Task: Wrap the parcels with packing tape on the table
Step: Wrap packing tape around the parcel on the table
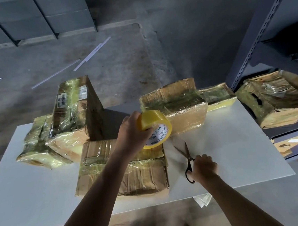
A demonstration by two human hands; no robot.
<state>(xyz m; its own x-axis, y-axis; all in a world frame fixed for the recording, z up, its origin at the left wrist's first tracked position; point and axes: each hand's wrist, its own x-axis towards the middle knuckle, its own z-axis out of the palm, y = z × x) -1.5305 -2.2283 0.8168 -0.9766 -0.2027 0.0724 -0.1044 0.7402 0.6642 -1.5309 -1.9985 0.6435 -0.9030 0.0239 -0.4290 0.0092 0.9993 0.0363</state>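
My left hand [131, 132] grips a yellow roll of packing tape [155, 127] above the far right corner of a flat cardboard parcel [141, 173] lying in the middle of the white table [239, 149]. The parcel is partly banded with clear yellowish tape. Just right of it lie black-handled scissors [187, 159] with their blades apart. My right hand [203, 167] holds them by the handle, on the table top.
Taped parcels stand at the back: a tall one [76, 109] and a low one [37, 147] on the left, two [176, 104] [217, 95] on the right. An open torn box [274, 97] sits on a dark metal shelf [257, 35] to the right. Concrete floor lies beyond.
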